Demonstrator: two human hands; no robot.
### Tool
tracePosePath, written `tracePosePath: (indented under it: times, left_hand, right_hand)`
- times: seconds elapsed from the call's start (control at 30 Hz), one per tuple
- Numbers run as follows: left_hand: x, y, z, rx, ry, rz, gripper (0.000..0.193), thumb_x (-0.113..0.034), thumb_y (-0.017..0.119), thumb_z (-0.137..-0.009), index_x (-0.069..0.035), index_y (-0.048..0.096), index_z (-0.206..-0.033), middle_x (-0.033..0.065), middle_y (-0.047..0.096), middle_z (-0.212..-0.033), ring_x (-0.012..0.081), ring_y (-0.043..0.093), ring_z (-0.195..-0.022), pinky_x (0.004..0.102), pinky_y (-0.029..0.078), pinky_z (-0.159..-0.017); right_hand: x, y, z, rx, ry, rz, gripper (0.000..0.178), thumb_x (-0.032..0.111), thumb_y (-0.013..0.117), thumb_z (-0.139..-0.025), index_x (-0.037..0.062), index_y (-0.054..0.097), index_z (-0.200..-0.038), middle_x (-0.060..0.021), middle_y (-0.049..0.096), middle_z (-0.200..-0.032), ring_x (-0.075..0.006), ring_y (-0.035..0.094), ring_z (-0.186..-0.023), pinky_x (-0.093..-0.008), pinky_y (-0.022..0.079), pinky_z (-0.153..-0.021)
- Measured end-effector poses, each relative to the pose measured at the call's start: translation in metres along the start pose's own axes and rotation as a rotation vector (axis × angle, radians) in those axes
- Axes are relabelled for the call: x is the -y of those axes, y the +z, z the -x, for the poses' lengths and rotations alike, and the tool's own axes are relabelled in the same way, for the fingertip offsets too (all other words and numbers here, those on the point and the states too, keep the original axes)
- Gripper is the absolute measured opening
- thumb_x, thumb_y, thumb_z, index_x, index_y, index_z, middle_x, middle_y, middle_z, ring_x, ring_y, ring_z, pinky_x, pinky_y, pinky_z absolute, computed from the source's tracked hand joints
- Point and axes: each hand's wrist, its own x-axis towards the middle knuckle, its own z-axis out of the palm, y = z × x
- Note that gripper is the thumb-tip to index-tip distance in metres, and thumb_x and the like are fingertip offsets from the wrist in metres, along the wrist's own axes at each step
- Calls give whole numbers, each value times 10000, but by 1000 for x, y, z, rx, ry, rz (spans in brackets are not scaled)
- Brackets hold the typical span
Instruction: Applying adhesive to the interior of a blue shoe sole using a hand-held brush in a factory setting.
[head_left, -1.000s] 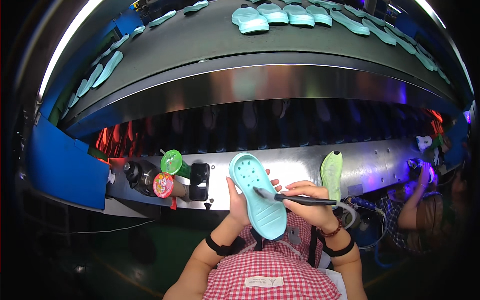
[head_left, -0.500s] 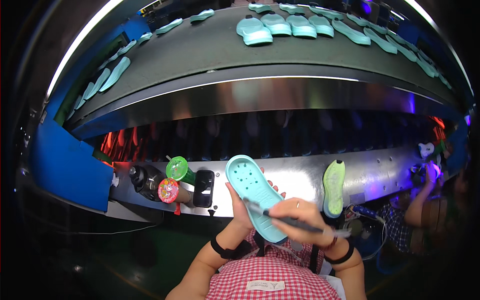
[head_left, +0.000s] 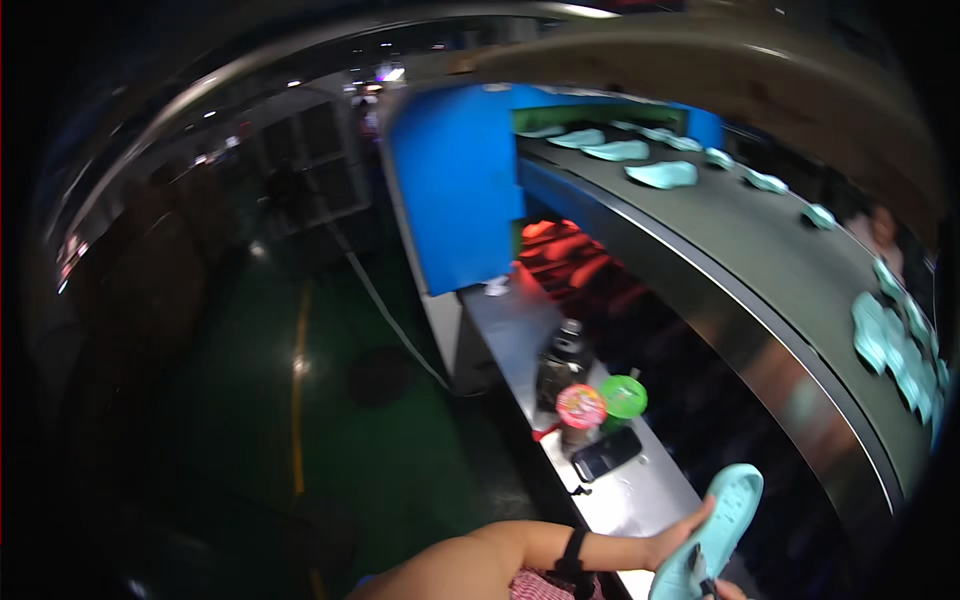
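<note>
In the lower right of the picture, my left hand (head_left: 680, 537) grips a pale turquoise shoe sole (head_left: 737, 495) along its left edge. The sole is tilted, with small holes in its upper end and its inner face toward me. At the bottom edge my right hand (head_left: 730, 591) shows only in part. Its fingers close on a slim black-handled brush (head_left: 706, 580), whose tip lies over the lower half of the sole. The lower end of the sole and most of the right hand are cut off or blurred.
On the metal ledge (head_left: 655, 482) stand a dark bottle (head_left: 562, 368), a cup with a pink lid (head_left: 581, 406) and a green-lidded cup (head_left: 625, 397), beside a black phone (head_left: 606, 455). Beyond, a conveyor belt (head_left: 760, 235) carries several turquoise soles. A blue machine panel (head_left: 455, 190) rises left.
The view has swung left, bringing the floor and blue panel into sight. Sole, brush and both hands now appear at the lower right, still held. The yellow-green sole has left the picture.
</note>
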Motion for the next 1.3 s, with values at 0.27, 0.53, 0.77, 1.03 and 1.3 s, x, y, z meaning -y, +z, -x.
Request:
tracePosePath:
  times: [0.27,0.53,0.77,1.03,1.3]
  left_hand:
    - [-7,31,4,44,208,-45,669,-680,447,-802,-80,614,-1045,29,642,-862,117,614,-746,262,520,-667]
    - [-18,33,8,36,148,176,628,-619,516,-796,-77,589,-1106,34,656,-900,126,629,-778,271,532,-694]
    - [-30,20,2,128,133,-66,676,-619,469,-823,-56,534,-1192,65,640,-983,148,606,-883,299,511,-781]
    - [-41,14,11,118,265,-293,740,-609,378,-876,-18,382,-1322,143,529,-1235,273,539,-1098,421,438,-958]
    - [-16,57,38,118,119,42,765,-600,297,-877,-64,241,-1420,185,407,-1367,404,444,-1205,543,303,-1046]
  right_hand:
    - [-7,4,-1,40,26,18,238,-54,697,-658,-17,664,-891,-158,658,-917,-238,627,-847,-344,484,-787]
    - [-9,6,7,8,51,15,237,-48,696,-660,-19,664,-893,-161,658,-929,-240,627,-856,-349,482,-796]
    - [-10,5,17,-36,70,24,236,-43,696,-662,-20,664,-894,-163,658,-939,-241,627,-863,-355,481,-804]
    - [-39,-5,34,-173,2,-578,233,-20,694,-667,-21,660,-897,-181,653,-980,-271,622,-924,-389,468,-853]
    - [-34,26,23,-520,258,-1411,194,-28,570,-837,-66,584,-1027,-186,610,-1048,-253,608,-984,-395,491,-909]
